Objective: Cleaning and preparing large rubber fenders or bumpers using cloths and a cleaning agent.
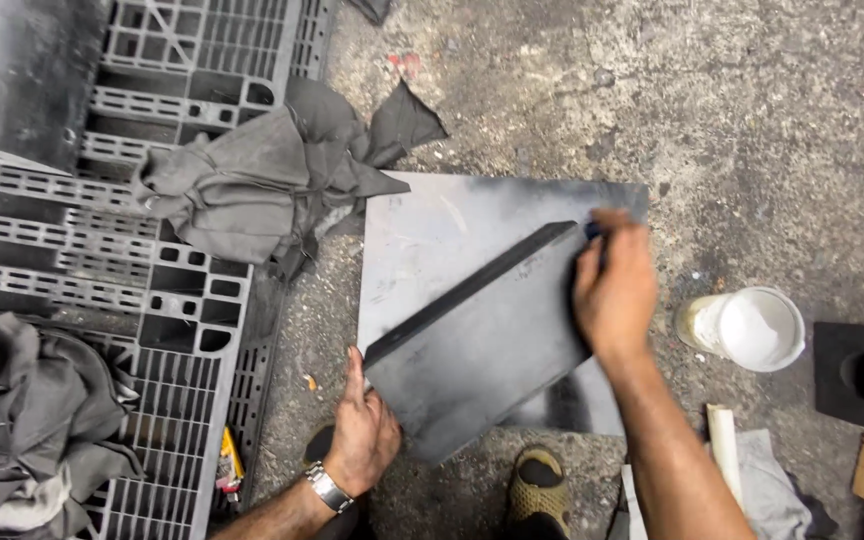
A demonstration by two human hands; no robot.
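Dark grey and dull, the flat rectangular metal plate (482, 345) you are working on lies tilted across a paler, larger grey metal sheet (422, 240) on the rough concrete floor (752, 120). Its surface looks smudged and sooty, with one thick edge showing as a black band along the upper left side. Your left hand (364, 432) presses flat on the plate's lower left corner, fingers together and thumb up along the edge, a metal watch (329, 487) on the wrist. Your right hand (614, 290) rests on the plate's upper right corner, its grip closed around a small dark object I cannot make out. Just right of that hand stands a white plastic tub (747, 328). Crumpled grey rags (252, 180) lie on a black plastic pallet (102, 260) to your left.
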